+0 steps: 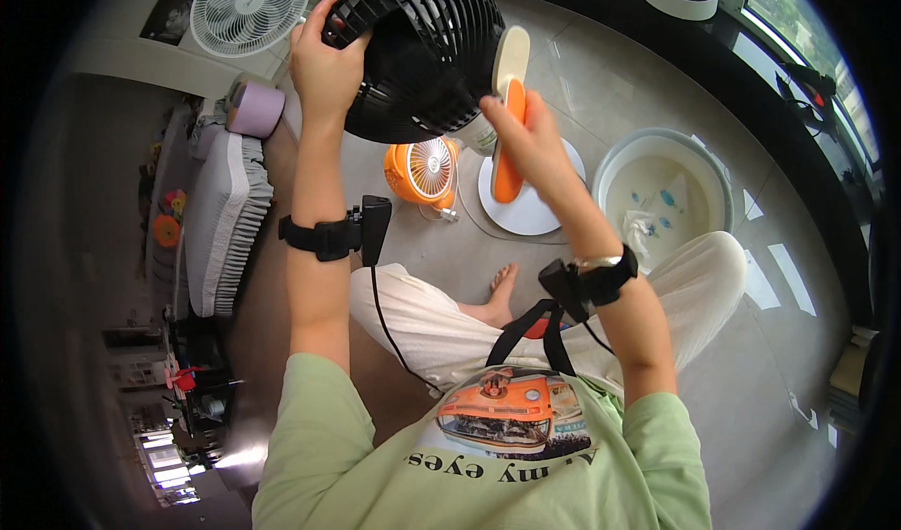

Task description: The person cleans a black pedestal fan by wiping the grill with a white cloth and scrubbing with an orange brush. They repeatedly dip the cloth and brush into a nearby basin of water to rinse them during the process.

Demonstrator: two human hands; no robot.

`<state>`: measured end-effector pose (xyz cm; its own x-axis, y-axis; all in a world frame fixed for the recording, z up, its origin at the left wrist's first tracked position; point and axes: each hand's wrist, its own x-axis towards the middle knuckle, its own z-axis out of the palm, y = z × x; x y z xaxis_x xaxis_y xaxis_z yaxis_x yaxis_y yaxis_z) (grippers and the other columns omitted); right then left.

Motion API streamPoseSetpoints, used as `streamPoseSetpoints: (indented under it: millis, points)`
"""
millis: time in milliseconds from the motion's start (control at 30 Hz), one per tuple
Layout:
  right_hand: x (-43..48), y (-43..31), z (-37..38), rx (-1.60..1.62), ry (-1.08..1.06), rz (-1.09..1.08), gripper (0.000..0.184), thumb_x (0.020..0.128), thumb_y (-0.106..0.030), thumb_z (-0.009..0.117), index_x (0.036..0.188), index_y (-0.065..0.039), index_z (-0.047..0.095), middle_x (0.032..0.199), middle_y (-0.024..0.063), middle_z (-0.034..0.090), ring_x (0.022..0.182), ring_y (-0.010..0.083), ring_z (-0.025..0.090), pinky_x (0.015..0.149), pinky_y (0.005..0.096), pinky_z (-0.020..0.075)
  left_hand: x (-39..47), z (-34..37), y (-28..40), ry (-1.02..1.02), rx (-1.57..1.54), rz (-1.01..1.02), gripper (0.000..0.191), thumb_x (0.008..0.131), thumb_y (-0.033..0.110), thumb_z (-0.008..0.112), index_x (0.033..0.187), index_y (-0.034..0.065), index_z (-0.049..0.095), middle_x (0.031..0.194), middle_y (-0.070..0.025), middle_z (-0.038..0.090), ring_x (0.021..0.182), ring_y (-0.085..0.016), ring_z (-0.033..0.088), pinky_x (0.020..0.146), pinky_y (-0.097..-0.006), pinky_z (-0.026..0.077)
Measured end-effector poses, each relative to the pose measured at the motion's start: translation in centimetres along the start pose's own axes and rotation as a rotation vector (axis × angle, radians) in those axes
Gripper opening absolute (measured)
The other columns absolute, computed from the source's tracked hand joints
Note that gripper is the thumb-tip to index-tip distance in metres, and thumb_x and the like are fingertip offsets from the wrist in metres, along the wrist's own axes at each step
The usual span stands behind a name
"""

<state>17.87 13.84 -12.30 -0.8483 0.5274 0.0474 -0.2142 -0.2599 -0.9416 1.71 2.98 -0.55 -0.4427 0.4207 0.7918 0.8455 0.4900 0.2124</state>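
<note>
My left hand point(327, 65) grips the edge of a black fan grille point(450, 16), which is on a fan head raised in front of me. The grille's slats surround a dark rounded middle. In my right hand point(531, 139) is a brush-like tool point(516, 100) with an orange handle and a cream-coloured end. That cream end is close beside the grille's right side. Under the fan head, a white neck point(480, 138) shows partly. Below it a round white base point(528, 209) rests on the floor; whether the two are joined is hidden behind my right hand and the tool.
A small orange fan point(424, 169) with a cord and plug stands on the tiles. To the right is a basin point(604, 171) of cloudy water holding a white cloth. A white fan point(251, 0), a lilac container point(257, 109) and a grey-white cushion point(219, 220) are at left.
</note>
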Motion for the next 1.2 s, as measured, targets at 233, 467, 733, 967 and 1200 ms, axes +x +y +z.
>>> streamPoseSetpoints:
  millis: [233, 467, 733, 967, 1200]
  points:
    - [-2.8, 2.3, -0.1, 0.097, 0.028, -0.028, 0.042, 0.082, -0.034, 0.06, 0.099, 0.003, 0.049, 0.08, 0.0074, 0.056, 0.072, 0.0127, 0.053, 0.066, 0.0274, 0.0448, -0.1, 0.1, -0.1, -0.018, 0.054, 0.012, 0.047, 0.064, 0.019, 0.075, 0.109, 0.014, 0.061, 0.082, -0.0048, 0.054, 0.077, -0.021, 0.056, 0.071, -0.0318, 0.045]
    - [0.3, 0.2, -0.8, -0.055, 0.073, -0.008, 0.043, 0.08, -0.037, 0.062, 0.091, 0.002, 0.05, 0.075, 0.0089, 0.058, 0.069, 0.0132, 0.054, 0.061, 0.0286, 0.0451, -0.9, -0.1, 0.7, -0.031, 0.027, 0.053, 0.047, 0.064, 0.018, 0.075, 0.109, 0.0135, 0.061, 0.083, -0.005, 0.054, 0.076, -0.021, 0.057, 0.068, -0.0316, 0.046]
    - [-1.9, 0.7, 0.2, -0.238, 0.032, -0.068, 0.046, 0.079, -0.038, 0.062, 0.094, 0.004, 0.048, 0.076, 0.0189, 0.06, 0.071, 0.0295, 0.061, 0.062, 0.0352, 0.0471, 0.0, 0.0, 0.6, 0.018, 0.05, 0.042, 0.044, 0.065, 0.019, 0.075, 0.107, 0.0128, 0.062, 0.081, -0.0045, 0.055, 0.076, -0.021, 0.057, 0.069, -0.0329, 0.045]
    - [1.0, -2.1, -1.6, -0.279, 0.129, -0.235, 0.05, 0.077, -0.041, 0.062, 0.089, 0.004, 0.047, 0.07, 0.0179, 0.06, 0.063, 0.0255, 0.062, 0.058, 0.035, 0.048, -0.7, -0.2, 1.1, 0.004, 0.048, 0.074, 0.044, 0.064, 0.019, 0.075, 0.106, 0.0144, 0.062, 0.081, -0.0039, 0.055, 0.075, -0.02, 0.057, 0.068, -0.0316, 0.046]
    - [-0.4, -1.9, -0.8, -0.444, 0.088, -0.293, 0.049, 0.078, -0.041, 0.061, 0.089, 0.004, 0.046, 0.07, 0.0226, 0.06, 0.063, 0.036, 0.061, 0.055, 0.0384, 0.0478, -0.7, 0.0, 1.0, -0.015, 0.031, 0.042, 0.046, 0.063, 0.02, 0.076, 0.107, 0.0147, 0.061, 0.083, -0.0026, 0.056, 0.077, -0.019, 0.058, 0.068, -0.0317, 0.046]
